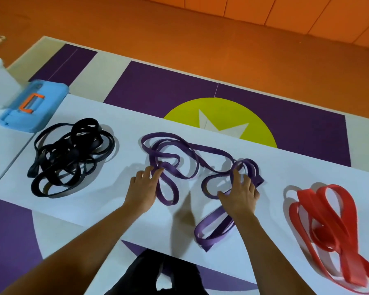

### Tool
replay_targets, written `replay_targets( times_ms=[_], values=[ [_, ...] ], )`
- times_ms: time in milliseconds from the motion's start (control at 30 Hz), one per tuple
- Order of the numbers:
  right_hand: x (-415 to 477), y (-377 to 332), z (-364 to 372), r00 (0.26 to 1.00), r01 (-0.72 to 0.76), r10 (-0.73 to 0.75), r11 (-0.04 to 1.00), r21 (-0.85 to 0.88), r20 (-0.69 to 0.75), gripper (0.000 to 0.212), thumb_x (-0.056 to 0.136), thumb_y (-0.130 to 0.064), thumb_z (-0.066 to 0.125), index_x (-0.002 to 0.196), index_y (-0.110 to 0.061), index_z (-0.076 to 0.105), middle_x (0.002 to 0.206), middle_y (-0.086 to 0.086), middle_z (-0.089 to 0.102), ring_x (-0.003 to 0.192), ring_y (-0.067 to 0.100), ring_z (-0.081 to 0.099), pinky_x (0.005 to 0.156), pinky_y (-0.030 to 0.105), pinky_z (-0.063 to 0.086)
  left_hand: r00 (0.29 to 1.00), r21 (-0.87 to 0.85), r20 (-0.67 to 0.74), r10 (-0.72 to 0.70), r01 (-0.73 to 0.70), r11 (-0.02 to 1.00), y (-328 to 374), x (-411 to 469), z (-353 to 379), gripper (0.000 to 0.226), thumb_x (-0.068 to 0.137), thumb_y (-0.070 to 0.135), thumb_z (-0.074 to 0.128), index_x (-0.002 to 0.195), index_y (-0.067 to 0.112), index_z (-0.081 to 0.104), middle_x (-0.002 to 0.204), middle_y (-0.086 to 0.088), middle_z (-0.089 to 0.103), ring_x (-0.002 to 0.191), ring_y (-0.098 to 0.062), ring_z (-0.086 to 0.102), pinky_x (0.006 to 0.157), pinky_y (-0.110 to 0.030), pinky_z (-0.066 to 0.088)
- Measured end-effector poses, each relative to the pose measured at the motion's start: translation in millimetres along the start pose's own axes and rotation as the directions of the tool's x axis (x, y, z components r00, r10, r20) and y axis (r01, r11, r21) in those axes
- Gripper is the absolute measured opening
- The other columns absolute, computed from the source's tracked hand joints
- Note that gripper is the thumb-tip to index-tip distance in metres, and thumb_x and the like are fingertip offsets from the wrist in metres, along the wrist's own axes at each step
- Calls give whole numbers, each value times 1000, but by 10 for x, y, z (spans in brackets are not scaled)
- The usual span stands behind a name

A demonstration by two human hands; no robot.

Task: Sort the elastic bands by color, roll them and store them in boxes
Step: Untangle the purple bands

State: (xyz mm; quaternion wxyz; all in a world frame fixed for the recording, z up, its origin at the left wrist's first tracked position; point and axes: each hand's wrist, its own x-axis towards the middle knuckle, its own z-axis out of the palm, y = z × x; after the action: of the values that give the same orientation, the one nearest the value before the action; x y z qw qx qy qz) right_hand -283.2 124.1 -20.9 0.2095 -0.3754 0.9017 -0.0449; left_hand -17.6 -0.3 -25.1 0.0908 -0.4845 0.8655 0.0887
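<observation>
Three heaps of elastic bands lie on a white table (107, 201). Black bands (70, 158) are tangled at the left, purple bands (190, 165) sprawl in the middle, and red bands (334, 226) sit at the right. My left hand (144, 188) rests at the left side of the purple heap, its fingertips touching a loop. My right hand (241, 194) lies flat on the purple bands at their right side, fingers spread. One folded purple band (213, 231) runs from under that hand toward the table's near edge.
A blue box with an orange handle (32, 105) stands at the table's far left corner, beside a white container (0, 84). The floor beyond is purple, yellow and orange matting. The red bands reach close to the near right edge.
</observation>
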Motion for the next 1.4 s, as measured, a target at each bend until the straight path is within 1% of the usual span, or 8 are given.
replay_targets(
  times_ms=[167,367,567,700,800,900,1167,1400],
  values=[
    [167,231,0,984,-52,75,988,-144,163,118,80,-48,76,160,-37,-10,167,13,3,154,35,12,119,59,19,955,317,176,238,-284,905,-136,669,-188,111,88,11,69,160,34,-12,170,-13,-6,153,-44,11,119,-55,25],
    [384,575,35,917,375,-396,897,-234,-48,81,77,-1,68,152,-20,45,157,10,44,145,32,41,118,50,31,865,478,313,393,-501,721,125,1311,-182,141,70,36,88,157,27,-22,168,-16,-16,154,-45,2,120,-63,18],
    [373,888,0,681,700,-674,485,-525,286,99,73,3,65,162,-16,24,165,11,32,153,30,31,122,56,21,864,479,304,400,-502,720,357,1794,-249,145,70,37,88,156,20,-28,169,-12,-14,156,-40,-2,121,-63,16],
    [543,819,64,655,733,-623,385,-560,428,105,67,-6,79,159,-12,31,159,13,41,149,30,37,122,59,23,827,426,383,411,-553,716,353,1949,-152,140,68,42,87,159,17,-16,168,-9,14,155,-36,10,120,-62,19],
    [584,792,116,671,730,-575,401,-554,468,87,48,-12,90,130,-14,61,117,9,67,108,31,67,112,55,41,811,389,412,416,-569,724,321,1940,-70,136,62,54,84,161,15,-1,160,-10,25,147,-33,28,118,-60,23],
    [526,831,153,729,675,-541,468,-570,420,78,36,-25,96,107,-13,64,91,7,63,77,29,63,86,46,48,844,370,376,381,-514,774,311,1892,-1,138,61,60,83,160,10,2,153,-10,32,137,-33,42,111,-55,34],
    [551,824,153,738,661,-553,477,-579,387,58,36,-41,94,78,-11,68,76,9,58,73,31,58,83,48,46,872,414,365,328,-467,781,401,1971,-46,75,68,61,76,125,15,59,132,-9,44,119,-29,48,103,-44,37],
    [418,1007,204,764,627,-546,504,-594,344,47,46,-20,92,84,-14,65,66,2,61,67,29,63,100,53,44,885,273,289,366,-443,854,165,1476,64,33,91,42,56,113,17,53,104,-3,71,98,-29,67,86,-39,40]
  ],
)
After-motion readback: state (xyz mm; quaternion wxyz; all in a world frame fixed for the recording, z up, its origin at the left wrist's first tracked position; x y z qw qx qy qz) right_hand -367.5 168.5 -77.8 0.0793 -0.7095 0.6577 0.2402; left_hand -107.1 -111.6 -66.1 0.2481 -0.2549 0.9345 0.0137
